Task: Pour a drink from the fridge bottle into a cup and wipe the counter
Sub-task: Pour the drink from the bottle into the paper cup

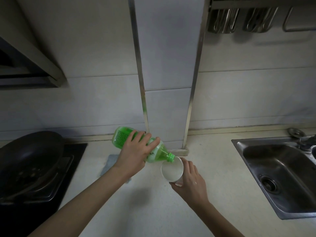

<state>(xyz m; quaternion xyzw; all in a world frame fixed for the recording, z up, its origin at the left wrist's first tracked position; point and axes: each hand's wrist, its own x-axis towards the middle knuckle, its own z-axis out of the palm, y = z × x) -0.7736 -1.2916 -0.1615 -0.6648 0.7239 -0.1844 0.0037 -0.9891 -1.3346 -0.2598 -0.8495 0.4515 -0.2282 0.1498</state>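
Note:
My left hand (135, 151) grips a green plastic bottle (123, 136) round its middle and tips it on its side, neck pointing right and down. The open green neck (171, 157) rests over the rim of a white paper cup (171, 170). My right hand (191, 180) holds the cup from its right side and tilts it toward the bottle. Both are held above the pale counter (153, 211). A grey-blue cloth (108, 165) lies flat on the counter under my left wrist, partly hidden by it.
A black wok (29, 158) sits on the dark stove (44, 199) at the left. A steel sink (280, 175) with a tap (306, 141) is at the right. A tiled pillar (167, 82) stands behind the bottle. Utensil holders (239, 19) hang top right.

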